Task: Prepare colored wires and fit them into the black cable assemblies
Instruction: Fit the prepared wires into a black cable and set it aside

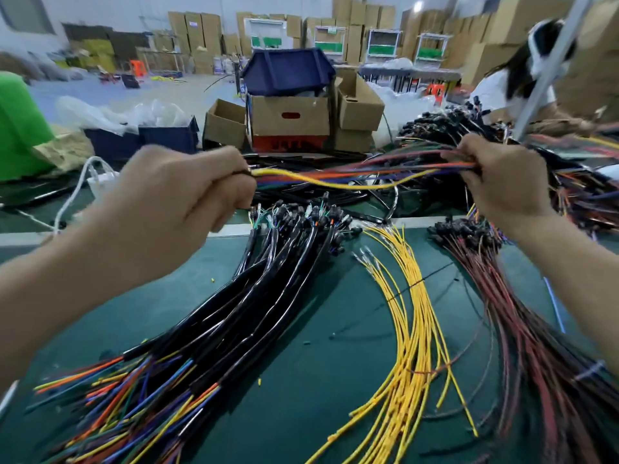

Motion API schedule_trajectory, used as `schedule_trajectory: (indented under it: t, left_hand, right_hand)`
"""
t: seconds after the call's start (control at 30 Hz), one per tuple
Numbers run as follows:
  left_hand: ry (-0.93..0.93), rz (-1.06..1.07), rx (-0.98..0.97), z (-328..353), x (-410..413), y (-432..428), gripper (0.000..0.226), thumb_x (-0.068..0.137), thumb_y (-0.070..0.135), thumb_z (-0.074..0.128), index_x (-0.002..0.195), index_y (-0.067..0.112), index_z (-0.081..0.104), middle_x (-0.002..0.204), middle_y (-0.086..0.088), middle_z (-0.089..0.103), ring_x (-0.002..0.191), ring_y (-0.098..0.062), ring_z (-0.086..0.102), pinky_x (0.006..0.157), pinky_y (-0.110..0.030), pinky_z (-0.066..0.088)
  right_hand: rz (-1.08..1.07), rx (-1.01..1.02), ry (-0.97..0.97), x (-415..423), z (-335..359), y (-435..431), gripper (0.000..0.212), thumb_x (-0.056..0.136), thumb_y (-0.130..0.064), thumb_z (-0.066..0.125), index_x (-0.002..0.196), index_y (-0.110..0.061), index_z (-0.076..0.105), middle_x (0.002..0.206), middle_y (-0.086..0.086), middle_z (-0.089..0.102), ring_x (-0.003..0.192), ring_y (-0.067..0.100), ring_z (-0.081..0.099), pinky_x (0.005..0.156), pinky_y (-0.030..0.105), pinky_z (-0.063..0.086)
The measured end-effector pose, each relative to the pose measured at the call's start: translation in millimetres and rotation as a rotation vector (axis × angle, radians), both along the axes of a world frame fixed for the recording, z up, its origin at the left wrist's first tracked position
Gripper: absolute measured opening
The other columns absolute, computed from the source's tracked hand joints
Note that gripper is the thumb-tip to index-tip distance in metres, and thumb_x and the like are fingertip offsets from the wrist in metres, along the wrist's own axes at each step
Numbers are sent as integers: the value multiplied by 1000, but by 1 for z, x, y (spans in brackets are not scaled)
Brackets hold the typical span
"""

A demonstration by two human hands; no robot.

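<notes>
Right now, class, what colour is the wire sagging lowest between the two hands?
Yellow. The sagging wire shows best in the head view.

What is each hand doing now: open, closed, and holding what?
Left hand: closed, pinching the near end of the colored wires.
Right hand: closed, gripping the same colored wires further along.

Above the green bench (301, 380), the left hand (177, 195) and right hand (502, 182) each grip one end of a bundle of colored wires (351, 177) stretched between them.
</notes>
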State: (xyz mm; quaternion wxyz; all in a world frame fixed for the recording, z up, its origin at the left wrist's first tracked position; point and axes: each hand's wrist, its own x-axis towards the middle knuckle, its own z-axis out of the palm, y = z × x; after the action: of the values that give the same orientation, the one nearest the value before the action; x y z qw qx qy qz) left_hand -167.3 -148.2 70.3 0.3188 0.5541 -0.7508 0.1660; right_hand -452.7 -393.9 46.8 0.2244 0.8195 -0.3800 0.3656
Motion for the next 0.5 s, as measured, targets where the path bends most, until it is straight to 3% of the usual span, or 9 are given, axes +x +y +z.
schedule_trajectory:
  t: [0.13, 0.23, 0.3, 0.33, 0.4, 0.5]
  left_hand:
    - [-18, 39, 222, -42, -8, 2, 33, 92, 44, 34, 80, 21, 54, 55, 8, 49, 51, -20, 49, 56, -36, 44]
    - [-98, 175, 480, -78, -16, -2, 27, 98, 43, 29, 94, 24, 48, 75, 5, 57, 76, -28, 59, 69, -41, 47]
    - [-163, 227, 556, -94, -22, -3, 24, 97, 47, 23, 94, 29, 38, 89, 6, 59, 88, -25, 59, 73, -38, 46]
    - [-182, 226, 578, -100, -24, -4, 22, 97, 48, 21, 91, 30, 33, 93, 7, 59, 91, -24, 59, 73, -37, 45]
    - [-229, 204, 610, -108, -29, -4, 20, 97, 50, 20, 87, 34, 24, 97, 7, 59, 94, -23, 59, 75, -37, 46]
    - [-200, 113, 592, -118, -34, -4, 20, 98, 49, 25, 91, 33, 35, 97, 8, 59, 94, -22, 58, 76, -37, 45]
  right_hand:
    - [-59, 60, 216, -16, -20, 12, 25, 71, -19, 79, 83, -6, 62, 63, 18, 63, 55, 38, 62, 52, 38, 47]
    - [-101, 281, 473, -8, -44, 35, 23, 81, -35, 71, 99, -21, 67, 82, 8, 68, 86, 30, 64, 71, 38, 50]
    - [97, 455, 504, 8, -68, 64, 25, 87, -31, 63, 112, -31, 63, 96, -2, 70, 101, 21, 60, 91, 34, 46]
    - [215, 564, 457, 18, -79, 82, 29, 87, -27, 62, 115, -32, 60, 101, -5, 70, 102, 19, 59, 94, 33, 44]
    - [406, 728, 353, 38, -94, 115, 32, 88, -26, 60, 119, -34, 56, 108, -9, 67, 103, 16, 59, 89, 33, 45]
    - [518, 779, 421, 57, -107, 147, 38, 90, -56, 48, 122, -34, 49, 104, -7, 66, 101, 19, 58, 78, 34, 44]
